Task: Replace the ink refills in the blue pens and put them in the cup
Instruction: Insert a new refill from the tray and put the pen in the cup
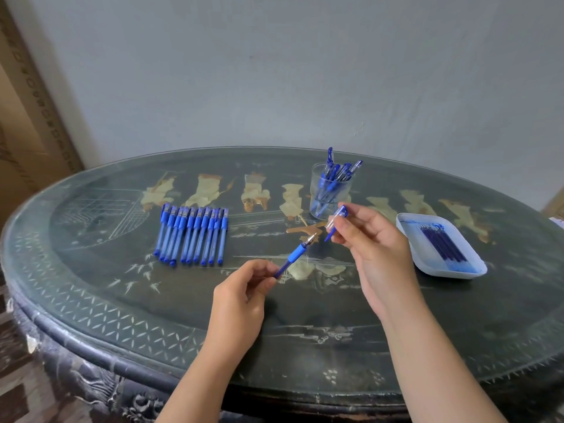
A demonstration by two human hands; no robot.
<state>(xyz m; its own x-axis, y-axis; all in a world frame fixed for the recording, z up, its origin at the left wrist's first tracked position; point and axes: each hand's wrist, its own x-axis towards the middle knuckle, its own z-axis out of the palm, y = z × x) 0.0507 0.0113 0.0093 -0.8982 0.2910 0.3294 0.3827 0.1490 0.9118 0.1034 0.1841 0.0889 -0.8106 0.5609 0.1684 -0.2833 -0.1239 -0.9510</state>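
Blue pens (192, 236) lie side by side in a tight row on the left part of the dark, inlaid bench (122, 285). Right of them, the left hand (241, 296) pinches one uncapped blue pen (294, 254) by its rear end, its metal tip pointing up and to the right. Farther back stands an upright clear cup (329, 193) holding several finished pens (335, 174) that lean against its rim. The right hand (375, 248) grips a clear pen cap (335, 221) with a blue clip in its fingertips, just apart from the pen's tip. At far right, a white tray (476, 270) rests on the bench, with dark blue refills (442, 242) lying in it.
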